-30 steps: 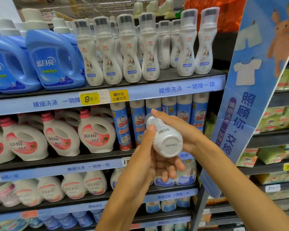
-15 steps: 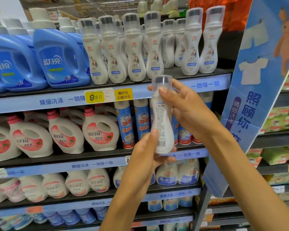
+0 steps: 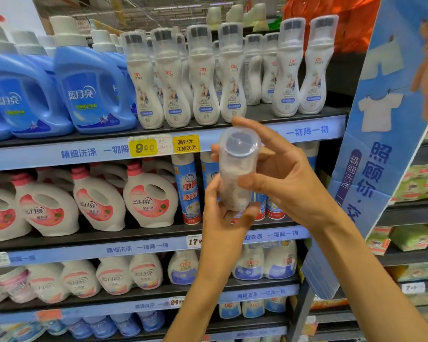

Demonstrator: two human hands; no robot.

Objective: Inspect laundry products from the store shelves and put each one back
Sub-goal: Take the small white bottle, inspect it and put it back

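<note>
In a store aisle, both hands' fingers clamp a white bottle (image 3: 235,174), left hand (image 3: 223,218) at its base, right hand (image 3: 282,178) at 3 o'clock, before stocked shelves (image 3: 307,130).

Held bottle (image 3: 235,178) showing smooth plastic under a translucent, slightly frosted cap (image 3: 239,143); blue jugs (image 3: 94,95) gleaming as glossy plastic; shelf bottles (image 3: 203,82) appearing in matt white plastic; price tag (image 3: 143,147) looking like glossy paper
</note>
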